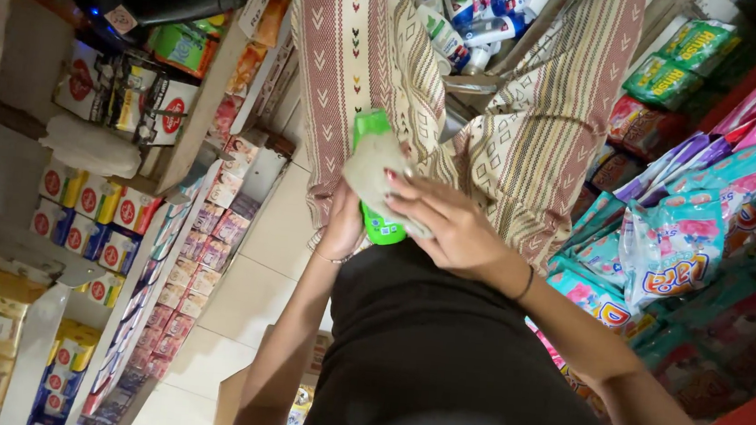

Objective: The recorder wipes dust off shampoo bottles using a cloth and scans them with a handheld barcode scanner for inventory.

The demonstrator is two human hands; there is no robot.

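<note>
Left hand (343,228): curled round the lower body of a green bottle (383,229), fingers closed on it from behind, seemingly to steady it while the other hand works.
Right hand (449,227): fingers stretched nearly flat, pressing a greyish cloth (372,169) against the bottle's upper part; a thin dark band sits on that wrist.
Green bottle: held in front of the person's waist, between both hands, tilted with its top toward the shelves; smooth, glossy plastic, bright green.
Cloth: soft, dull, crumpled, draped over the bottle's shoulder so that much of the bottle is hidden.
Patterned fabric (529,116): woven, striped in maroon and cream with small arrow motifs, hanging in folds just behind the hands.
Shelves (197,108): to the left, stacked with small red-and-white cartons and yellow boxes in tidy rows.
Packets (681,245): to the right, shiny teal and pink plastic bags, puffy and crowded together.
Floor (245,301): pale square tiles, visible between shelf and person.
</note>
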